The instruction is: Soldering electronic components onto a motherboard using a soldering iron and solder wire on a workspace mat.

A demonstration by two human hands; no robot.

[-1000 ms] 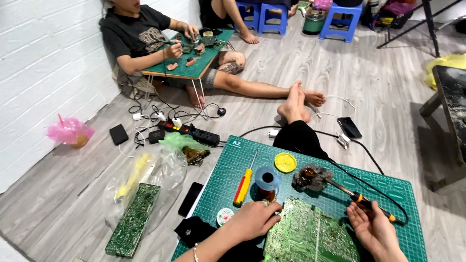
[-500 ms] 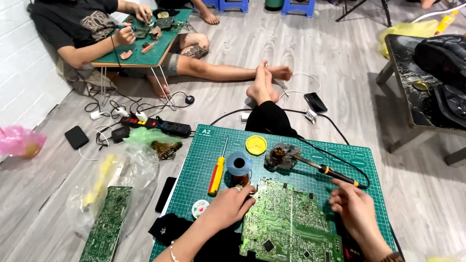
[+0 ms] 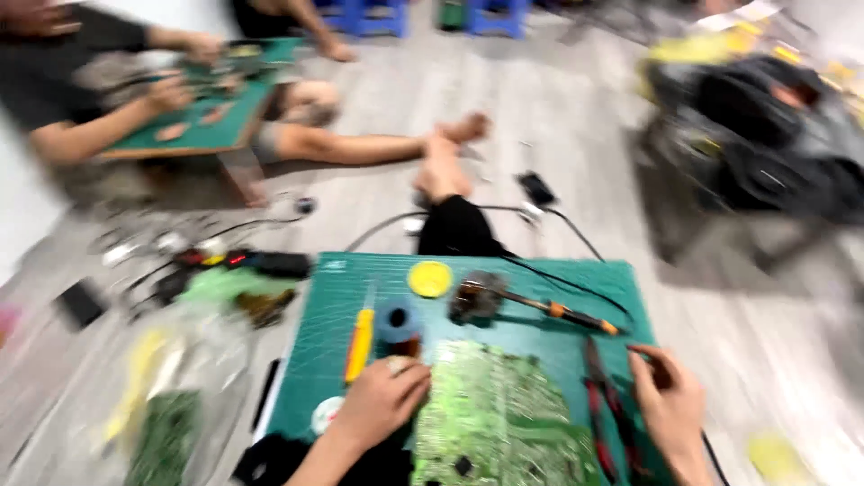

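A green circuit board (image 3: 499, 418) lies on a green cutting mat (image 3: 540, 297) in front of me. My left hand (image 3: 378, 405) rests on the board's left edge, fingers curled against it. My right hand (image 3: 670, 405) is at the mat's right side, fingers bent, touching red-handled pliers (image 3: 601, 405). Behind the board lie a yellow-handled screwdriver (image 3: 360, 342), a blue solder spool (image 3: 398, 321), a yellow round tin (image 3: 429, 278) and a soldering iron (image 3: 549, 310) in its stand. The frame is blurred.
Another person sits at the far left at a low green table (image 3: 216, 126), legs stretched across the floor. A power strip (image 3: 261, 263), cables and a second circuit board (image 3: 162, 436) lie left. A phone (image 3: 537, 189) and a dark bag (image 3: 765, 135) are right.
The view swung left and tilted down, blurring the frame. My left hand stays on the board. My right hand moved from the board's right edge to the red-handled pliers.
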